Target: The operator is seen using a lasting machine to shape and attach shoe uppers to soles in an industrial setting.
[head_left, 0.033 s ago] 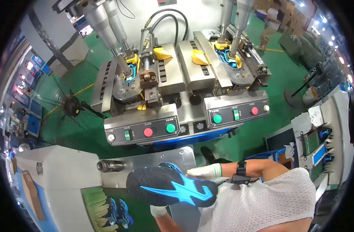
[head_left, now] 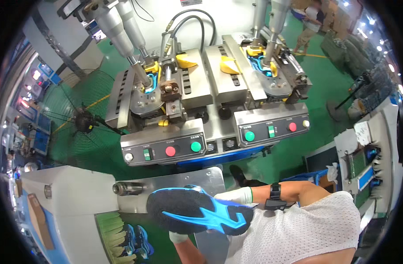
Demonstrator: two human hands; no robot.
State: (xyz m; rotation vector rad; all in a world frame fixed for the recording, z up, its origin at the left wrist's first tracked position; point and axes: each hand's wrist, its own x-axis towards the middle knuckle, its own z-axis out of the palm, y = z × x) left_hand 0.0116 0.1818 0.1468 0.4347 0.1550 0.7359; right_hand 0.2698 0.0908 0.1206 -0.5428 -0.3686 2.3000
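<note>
A shoe (head_left: 179,210) with a black sole and a blue zigzag inlay is held over the metal table, its sole turned up toward me and its blue rim showing along the far edge. My right hand (head_left: 235,196), in a white glove, grips it at the far side near the narrower end; the fingertips are behind the shoe. From below, my left hand (head_left: 178,237), gloved too, holds the near side, with most of its fingers hidden by the sole. A dark device is strapped on my right wrist.
Ahead stands a two-station press machine (head_left: 197,99) with button panels and blue shoe parts clamped under its rods. A metal table (head_left: 166,179) carries a dark cylinder (head_left: 127,188). Blue shoes (head_left: 139,242) sit beyond green strips at lower left. A fan (head_left: 84,119) and a distant person (head_left: 308,28) show.
The shoe has tilted a little in my hands, and more of its blue rim shows along the far edge. It has also shifted slightly to the right. Both hands still hold it.
</note>
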